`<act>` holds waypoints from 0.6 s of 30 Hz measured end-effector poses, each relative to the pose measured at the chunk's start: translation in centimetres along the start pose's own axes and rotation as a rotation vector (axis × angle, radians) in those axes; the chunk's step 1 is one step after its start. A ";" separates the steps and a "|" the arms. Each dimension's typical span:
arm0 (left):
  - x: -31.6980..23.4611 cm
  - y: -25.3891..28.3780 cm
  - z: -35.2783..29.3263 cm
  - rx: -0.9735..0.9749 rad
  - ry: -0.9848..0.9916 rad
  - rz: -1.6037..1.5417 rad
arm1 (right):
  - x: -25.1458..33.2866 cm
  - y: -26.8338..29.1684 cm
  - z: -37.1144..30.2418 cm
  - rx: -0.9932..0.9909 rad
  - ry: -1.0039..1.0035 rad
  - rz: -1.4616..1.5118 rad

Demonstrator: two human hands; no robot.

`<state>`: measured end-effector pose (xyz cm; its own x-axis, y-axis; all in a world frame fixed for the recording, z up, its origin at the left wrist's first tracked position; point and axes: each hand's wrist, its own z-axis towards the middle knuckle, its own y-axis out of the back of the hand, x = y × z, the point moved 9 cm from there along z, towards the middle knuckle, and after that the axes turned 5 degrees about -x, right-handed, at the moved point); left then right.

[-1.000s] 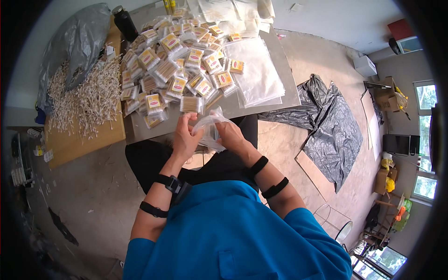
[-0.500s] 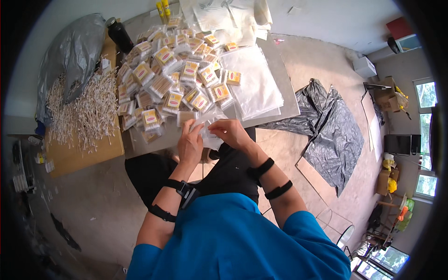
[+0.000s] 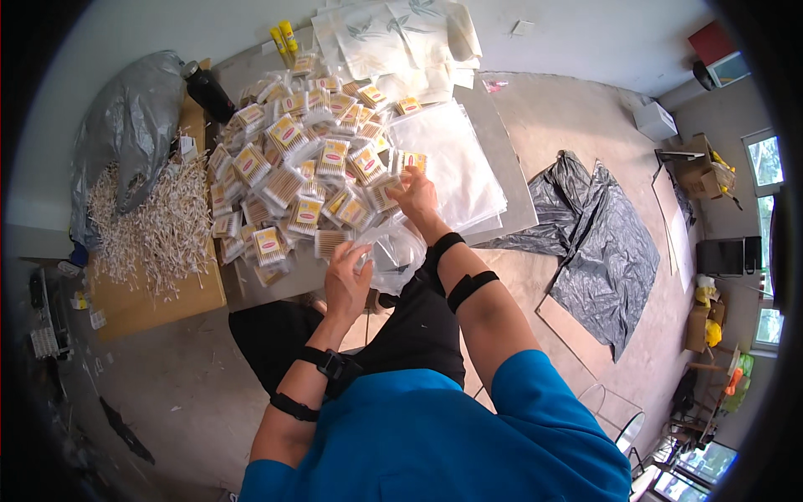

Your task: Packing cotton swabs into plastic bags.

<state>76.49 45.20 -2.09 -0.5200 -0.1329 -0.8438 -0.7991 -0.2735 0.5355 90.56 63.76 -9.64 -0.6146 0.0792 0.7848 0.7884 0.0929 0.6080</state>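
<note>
My left hand (image 3: 346,283) pinches the rim of a clear plastic bag (image 3: 397,258) at the table's near edge. The bag hangs partly open to the right of those fingers. My right hand (image 3: 416,199) has its fingers on a small packet of cotton swabs (image 3: 382,197) at the right edge of a heap, partly covering it. Just above these fingers lies another swab packet (image 3: 411,161) with a yellow label. The heap of similar clear packets (image 3: 305,213) spreads across the table in front of both hands.
Loose cotton swabs (image 3: 150,222) cover a brown board at left, beside a grey plastic bag (image 3: 125,125) and black bottle (image 3: 207,90). Flat clear bags (image 3: 460,167) are stacked right of the heap. Two yellow tubes (image 3: 284,38) stand behind. Black plastic sheeting (image 3: 602,251) lies on the floor.
My right hand has left the clear bag and moved up and forward to a packet at the heap's right edge. My left hand has stayed on the bag, which now spreads wider.
</note>
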 end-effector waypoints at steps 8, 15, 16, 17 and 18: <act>0.6 -0.3 0.3 -0.011 0.051 -0.056 | -1.5 -0.7 1.3 0.142 -0.052 0.077; 0.3 -0.8 0.6 -0.011 0.032 -0.063 | -3.2 -1.1 2.0 0.303 -0.101 0.311; 0.6 -0.8 0.5 -0.011 0.038 -0.089 | -3.0 -0.4 1.7 0.306 -0.102 0.310; 0.8 -0.9 0.5 -0.009 0.042 -0.116 | -3.0 0.8 1.3 0.265 -0.130 0.371; 0.7 -0.9 0.5 -0.004 0.043 -0.119 | -2.5 2.2 0.6 0.218 -0.160 0.429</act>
<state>76.69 45.86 -3.13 -0.4081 -0.1401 -0.9021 -0.8532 -0.2931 0.4315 93.81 64.35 -10.38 -0.2464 0.3053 0.9198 0.9576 0.2227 0.1825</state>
